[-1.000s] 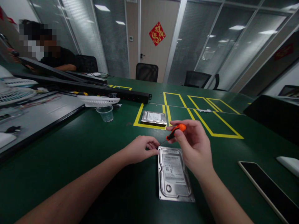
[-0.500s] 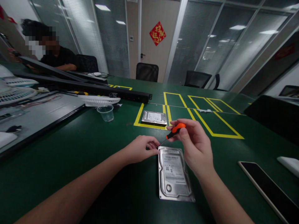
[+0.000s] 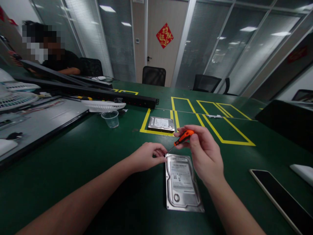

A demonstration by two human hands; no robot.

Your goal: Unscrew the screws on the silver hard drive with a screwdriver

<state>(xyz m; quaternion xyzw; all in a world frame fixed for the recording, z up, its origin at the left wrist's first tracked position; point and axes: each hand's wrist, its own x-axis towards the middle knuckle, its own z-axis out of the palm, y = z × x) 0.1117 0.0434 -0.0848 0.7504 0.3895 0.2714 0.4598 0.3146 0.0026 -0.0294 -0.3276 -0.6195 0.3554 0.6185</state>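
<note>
A silver hard drive (image 3: 182, 184) lies flat on the green table (image 3: 80, 156) right in front of me. My right hand (image 3: 204, 153) grips a small screwdriver with an orange handle (image 3: 184, 136), its tip down at the drive's far left corner. My left hand (image 3: 146, 156) rests beside that corner, fingertips pinched against the drive's edge near the screwdriver tip. A second hard drive (image 3: 161, 123) sits farther back inside a box of yellow tape.
A clear plastic cup (image 3: 111, 118) and white fan grille (image 3: 104, 105) stand back left, before a long black power strip (image 3: 97, 94). A large flat panel (image 3: 36, 120) covers the left. A phone (image 3: 281, 195) lies right. Another person sits far left.
My right hand has turned slightly on the screwdriver handle, fingers shifting. The left hand and both drives have stayed where they were.
</note>
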